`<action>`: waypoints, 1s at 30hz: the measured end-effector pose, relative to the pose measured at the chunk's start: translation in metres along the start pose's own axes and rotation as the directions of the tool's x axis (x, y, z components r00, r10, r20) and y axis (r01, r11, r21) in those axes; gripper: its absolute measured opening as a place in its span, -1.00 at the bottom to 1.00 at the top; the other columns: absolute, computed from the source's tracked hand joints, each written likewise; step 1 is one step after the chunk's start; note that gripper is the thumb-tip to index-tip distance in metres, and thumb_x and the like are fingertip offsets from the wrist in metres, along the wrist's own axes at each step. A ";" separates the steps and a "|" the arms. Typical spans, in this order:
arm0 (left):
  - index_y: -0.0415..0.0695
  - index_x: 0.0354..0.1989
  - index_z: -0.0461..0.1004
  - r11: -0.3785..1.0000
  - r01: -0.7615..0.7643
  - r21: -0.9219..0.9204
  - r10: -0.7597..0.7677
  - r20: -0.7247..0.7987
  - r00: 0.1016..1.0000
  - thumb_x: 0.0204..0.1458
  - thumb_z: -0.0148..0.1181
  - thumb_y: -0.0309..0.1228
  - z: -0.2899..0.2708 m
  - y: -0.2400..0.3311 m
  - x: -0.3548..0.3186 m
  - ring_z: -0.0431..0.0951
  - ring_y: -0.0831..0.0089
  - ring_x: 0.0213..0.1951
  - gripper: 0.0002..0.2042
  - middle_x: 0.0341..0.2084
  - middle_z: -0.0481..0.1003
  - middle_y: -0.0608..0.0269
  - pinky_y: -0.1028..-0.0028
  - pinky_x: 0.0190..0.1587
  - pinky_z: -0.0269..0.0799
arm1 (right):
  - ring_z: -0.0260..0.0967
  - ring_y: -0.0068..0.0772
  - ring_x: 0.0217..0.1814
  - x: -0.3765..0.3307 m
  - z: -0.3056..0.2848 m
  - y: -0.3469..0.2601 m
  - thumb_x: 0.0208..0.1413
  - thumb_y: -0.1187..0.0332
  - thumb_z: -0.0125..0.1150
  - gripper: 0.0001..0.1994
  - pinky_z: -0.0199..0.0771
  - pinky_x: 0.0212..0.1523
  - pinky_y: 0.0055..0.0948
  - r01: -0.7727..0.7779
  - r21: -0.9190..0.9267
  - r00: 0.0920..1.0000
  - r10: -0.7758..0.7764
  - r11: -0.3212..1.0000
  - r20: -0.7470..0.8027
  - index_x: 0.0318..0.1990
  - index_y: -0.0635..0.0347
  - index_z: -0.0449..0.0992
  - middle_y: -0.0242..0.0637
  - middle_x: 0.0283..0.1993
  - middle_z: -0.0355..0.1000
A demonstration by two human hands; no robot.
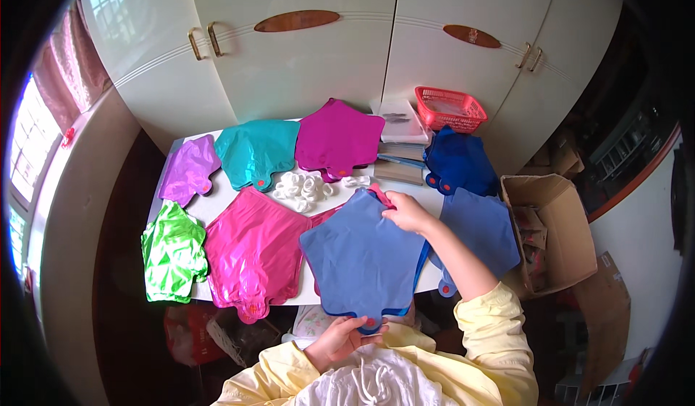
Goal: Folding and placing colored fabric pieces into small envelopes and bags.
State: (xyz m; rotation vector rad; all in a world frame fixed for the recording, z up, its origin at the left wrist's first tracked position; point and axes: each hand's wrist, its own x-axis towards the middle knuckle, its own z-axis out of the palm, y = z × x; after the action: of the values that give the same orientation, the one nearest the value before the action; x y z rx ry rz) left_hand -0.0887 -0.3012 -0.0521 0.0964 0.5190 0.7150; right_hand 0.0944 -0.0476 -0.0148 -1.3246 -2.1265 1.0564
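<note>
A flat blue star-shaped foil balloon (362, 258) lies in front of me, over the near edge of the white table (221, 203). My left hand (340, 337) pinches its neck at the bottom. My right hand (407, 212) grips its top point. A pink foil balloon (253, 250) lies just to the left, partly under the blue one. More blue balloons (481, 229) lie stacked to the right of my right arm.
Green (172, 252), purple (188, 168), teal (257, 151), magenta (339, 138) and dark blue (460, 161) balloons ring the table. White plastic rings (304, 187) sit mid-table. A red basket (450, 108) and flat packs stand behind. An open cardboard box (554, 229) is at right. White cupboards stand beyond.
</note>
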 end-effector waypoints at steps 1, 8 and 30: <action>-0.17 0.14 0.21 1.000 0.017 0.002 -0.017 0.036 0.999 0.22 -0.09 -0.40 0.001 -0.003 0.006 0.38 0.22 0.11 -0.67 0.08 0.35 0.06 0.31 0.06 0.40 | 0.39 -0.29 -0.27 0.007 -0.004 0.007 -0.02 0.47 0.19 -0.83 0.34 -0.24 -0.36 -0.031 0.041 0.997 0.028 0.999 0.066 -0.26 0.31 0.41 -0.17 -0.35 0.45; -0.19 0.13 0.25 0.994 -0.005 0.111 -0.004 0.081 0.997 0.18 -0.02 -0.38 0.008 -0.018 0.038 0.33 0.16 0.16 -0.65 0.15 0.28 0.05 0.30 0.17 0.25 | 0.33 -0.50 -0.25 0.037 -0.008 0.002 0.10 0.32 0.11 -0.78 0.31 -0.20 -0.51 -0.128 0.045 0.963 0.113 0.991 0.245 -0.19 0.28 0.43 -0.28 -0.28 0.43; -0.22 -0.32 0.42 0.732 -0.301 0.611 0.476 -0.142 0.868 0.21 -0.04 -0.35 0.004 0.017 -0.010 0.39 0.63 -0.58 -0.80 -0.60 0.46 0.31 0.63 -0.54 0.24 | 0.32 -0.36 -0.22 -0.151 0.068 -0.068 -0.20 0.24 0.31 -0.66 0.25 -0.22 -0.36 0.531 -0.654 0.822 -0.514 0.538 0.245 -0.25 0.12 0.41 -0.38 -0.26 0.36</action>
State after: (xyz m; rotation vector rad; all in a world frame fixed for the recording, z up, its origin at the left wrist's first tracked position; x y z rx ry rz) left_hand -0.1029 -0.2949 -0.0396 0.7001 1.0130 0.9790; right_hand 0.0788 -0.2254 0.0017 -0.7780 -2.8183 -0.0354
